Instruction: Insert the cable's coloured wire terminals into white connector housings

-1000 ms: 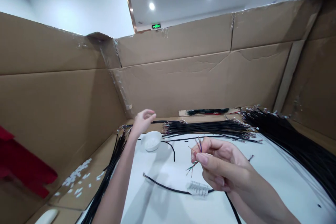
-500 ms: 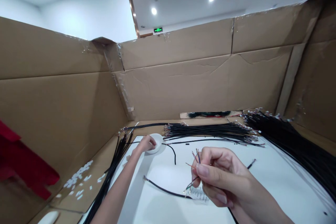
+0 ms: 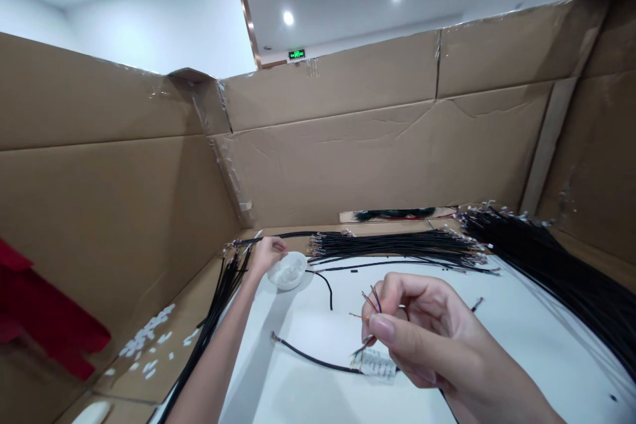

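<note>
My right hand (image 3: 422, 338) pinches a black multi-core cable near its end, and thin coloured wires (image 3: 373, 299) stick out past the thumb and fingertip. Just below the fingers hangs a printed clear label (image 3: 377, 364), with more loose wire ends beside it. A small white bowl (image 3: 288, 271) with small pale pieces inside stands on the white board. At its upper left rim is my left hand (image 3: 271, 252), fingers curled together; whatever may be between them is too small to make out. One short black cable (image 3: 318, 362) lies on the board between my hands.
Black cables lie bundled at the back (image 3: 397, 248), in a large pile at the right (image 3: 556, 285) and along the left edge (image 3: 213, 318). White bits (image 3: 149, 331) are scattered at the left near red cloth (image 3: 44, 311). Cardboard walls (image 3: 338, 152) enclose the table.
My left hand has lifted out of the white bowl and moved up and left to its rim. My right hand keeps its pinch on the cable wires, almost unmoved.
</note>
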### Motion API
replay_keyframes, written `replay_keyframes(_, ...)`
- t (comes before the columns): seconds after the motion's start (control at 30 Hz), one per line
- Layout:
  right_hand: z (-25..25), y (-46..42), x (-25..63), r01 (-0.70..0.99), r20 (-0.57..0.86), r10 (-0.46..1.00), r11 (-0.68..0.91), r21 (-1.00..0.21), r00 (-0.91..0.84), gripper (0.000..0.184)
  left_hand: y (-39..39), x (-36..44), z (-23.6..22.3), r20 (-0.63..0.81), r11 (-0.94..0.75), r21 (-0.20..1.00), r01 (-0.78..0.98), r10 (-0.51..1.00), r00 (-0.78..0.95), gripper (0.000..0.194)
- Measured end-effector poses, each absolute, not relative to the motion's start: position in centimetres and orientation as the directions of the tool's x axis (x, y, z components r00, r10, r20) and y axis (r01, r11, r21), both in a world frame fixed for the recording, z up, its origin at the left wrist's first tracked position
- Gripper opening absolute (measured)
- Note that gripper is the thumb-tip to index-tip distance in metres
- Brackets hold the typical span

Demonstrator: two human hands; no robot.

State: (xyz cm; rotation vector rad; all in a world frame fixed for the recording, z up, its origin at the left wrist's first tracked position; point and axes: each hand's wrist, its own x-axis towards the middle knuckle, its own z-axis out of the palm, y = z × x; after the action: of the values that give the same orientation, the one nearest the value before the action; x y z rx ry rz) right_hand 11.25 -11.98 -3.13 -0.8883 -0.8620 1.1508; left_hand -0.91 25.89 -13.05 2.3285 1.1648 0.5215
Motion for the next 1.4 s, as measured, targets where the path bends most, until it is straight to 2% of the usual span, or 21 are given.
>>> replay_keyframes(0.23,-2.8,-12.3,11.5,-0.388,0.115,0.984,0.159,-0.908,0.133,0.035,24.8,-1.0,-12.3,0.115,-0.456,0.68,0.573,0.839,0.531,0.023)
replay_keyframes(0.37,-2.6,-12.0,11.6,-0.412,0.121,0.986,0.16,-0.897,0.118,0.035,23.5,-1.3,-11.1,0.104,-0.4,0.783,0.477,0.84,0.533,0.021)
replay_keyframes(0.47,-2.6,-11.9,11.7,-0.453,0.102,0.99,0.136,-0.881,0.098,0.034,21.9,-1.3,-9.1,0.115,-0.346,0.878,0.33,0.823,0.556,0.016)
replay_keyframes(0.63,-2.7,-11.6,11.7,-0.477,0.081,0.99,0.128,-0.87,0.117,0.036,16.9,-0.7,-4.5,0.205,-0.208,0.976,-0.062,0.793,0.574,0.008)
replay_keyframes(0.77,-2.8,-11.0,11.5,-0.449,0.118,0.982,0.174,-0.877,0.151,0.04,11.3,-0.1,-1.9,0.253,-0.039,0.938,-0.343,0.753,0.607,0.013)
replay_keyframes(0.87,-2.8,-10.9,11.2,-0.345,0.181,0.957,0.252,-0.904,0.227,0.041,7.5,0.4,-1.0,0.231,0.131,0.894,-0.429,0.687,0.69,0.034)
replay_keyframes(0.93,-2.9,-11.0,10.9,-0.267,0.202,0.933,0.284,-0.921,0.297,0.04,5.5,0.8,-0.7,0.201,0.234,0.872,-0.429,0.629,0.751,0.038)
replay_keyframes(1.0,-2.9,-11.3,10.6,-0.217,0.21,0.909,0.301,-0.929,0.36,0.037,3.9,1.2,-0.6,0.183,0.307,0.853,-0.422,0.582,0.793,0.033)
replay_keyframes(1.2,-2.6,-11.8,10.1,-0.178,0.226,0.848,0.346,-0.921,0.479,0.036,0.7,1.3,-0.8,0.2,0.447,0.801,-0.398,0.427,0.882,0.022)
replay_keyframes(1.4,-2.6,-12.1,11.0,-0.116,0.306,0.89,0.362,-0.925,0.339,0.037,-0.2,1.0,-0.8,0.234,0.497,0.769,-0.402,0.366,0.901,0.022)
